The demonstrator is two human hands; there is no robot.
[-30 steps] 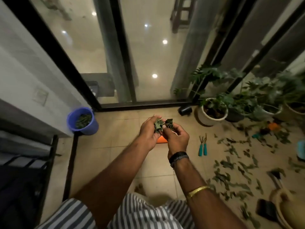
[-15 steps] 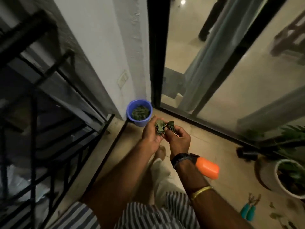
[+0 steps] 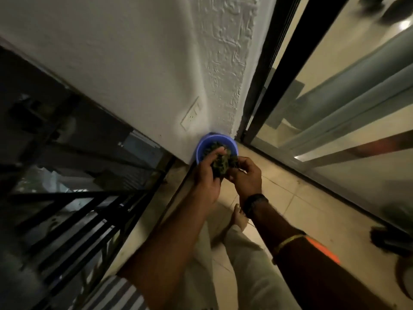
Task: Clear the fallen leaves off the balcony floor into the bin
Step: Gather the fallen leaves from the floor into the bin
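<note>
While both hands, left hand (image 3: 206, 175) and right hand (image 3: 245, 177), held the leaf clump (image 3: 220, 165) in a closed grip, the blue bin (image 3: 202, 145) lay directly beneath and slightly beyond them.

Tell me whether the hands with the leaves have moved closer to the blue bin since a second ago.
Yes. The left hand and right hand, gripping the clump of leaves, were well short of the blue bin by the wall; now they overlap its rim.

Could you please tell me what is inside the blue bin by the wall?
Dark green leaves lie in the blue bin; the hands and their held clump hide its near side and bottom.
</note>
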